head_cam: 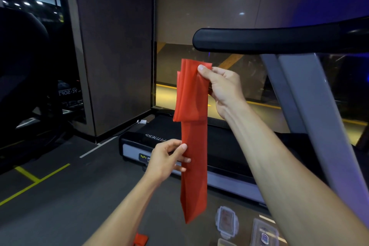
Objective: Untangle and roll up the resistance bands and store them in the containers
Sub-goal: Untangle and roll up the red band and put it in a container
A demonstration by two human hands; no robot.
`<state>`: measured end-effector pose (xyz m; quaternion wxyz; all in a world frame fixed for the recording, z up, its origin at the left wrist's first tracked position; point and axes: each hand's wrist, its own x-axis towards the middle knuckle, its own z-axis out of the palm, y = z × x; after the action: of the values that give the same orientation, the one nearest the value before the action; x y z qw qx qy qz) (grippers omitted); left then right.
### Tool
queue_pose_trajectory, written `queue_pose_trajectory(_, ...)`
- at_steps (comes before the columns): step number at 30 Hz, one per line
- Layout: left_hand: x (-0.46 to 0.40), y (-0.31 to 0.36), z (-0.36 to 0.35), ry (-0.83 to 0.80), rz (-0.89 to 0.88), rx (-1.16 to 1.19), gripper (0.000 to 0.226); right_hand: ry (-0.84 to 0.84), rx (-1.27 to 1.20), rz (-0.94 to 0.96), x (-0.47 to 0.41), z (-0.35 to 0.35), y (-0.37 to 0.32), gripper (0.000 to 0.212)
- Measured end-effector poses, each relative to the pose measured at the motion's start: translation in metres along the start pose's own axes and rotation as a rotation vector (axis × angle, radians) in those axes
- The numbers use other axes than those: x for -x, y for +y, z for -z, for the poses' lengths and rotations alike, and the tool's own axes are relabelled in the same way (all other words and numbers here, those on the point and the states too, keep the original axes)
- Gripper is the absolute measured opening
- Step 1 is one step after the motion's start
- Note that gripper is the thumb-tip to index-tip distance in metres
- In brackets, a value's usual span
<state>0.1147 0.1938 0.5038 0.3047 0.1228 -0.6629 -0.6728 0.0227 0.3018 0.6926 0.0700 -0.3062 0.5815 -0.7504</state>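
Right fingers (pixel 201 70): thumb and fingers pinch the folded top of one red resistance band (pixel 193 146), thumb pad pressed on its front face.
Left fingers (pixel 182 149): thumb in front, other fingers behind, lightly gripping the left edge of the same band about halfway down.
Right hand (pixel 223 88): raised high, in front of the treadmill's black handrail (pixel 259 41).
Left hand (pixel 165 159): lower and to the left, forearm reaching up from the bottom edge.
Band in hand: one, held in the air between the two hands; the upper part is doubled over in several layers, a single flat strip hangs straight below, its tip ending in a point above the floor (pixel 79 195).
Other red band (pixel 140 239): one piece lies on the floor at the bottom edge, only partly in view.
Containers: two clear ones counted on the floor at lower right, one with clip lid (pixel 226 222) and one square box (pixel 264 233) just beside it; a third edge below them is too cut off to tell.
Treadmill (pixel 199 146): one, behind the band.
Floor marks: yellow and white lines at left.
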Motion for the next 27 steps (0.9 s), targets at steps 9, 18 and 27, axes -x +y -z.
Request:
queue_pose_trajectory(9,-0.0025,0.0029,0.0041,0.005,0.002,-0.028,0.02,-0.005,-0.033,-0.005,0.0004,-0.0003,-0.0019,0.007)
queue_pose_trajectory(18,-0.0059,-0.0007,0.0073,0.027,-0.011,-0.033,0.018,-0.01,-0.023,-0.003,0.0,0.0,-0.0012,0.007)
queue_pose_trajectory(27,-0.003,-0.0018,0.0071,0.073,-0.115,-0.193,0.019,0.014,-0.007,0.003,0.0021,0.0019,-0.0023,0.008)
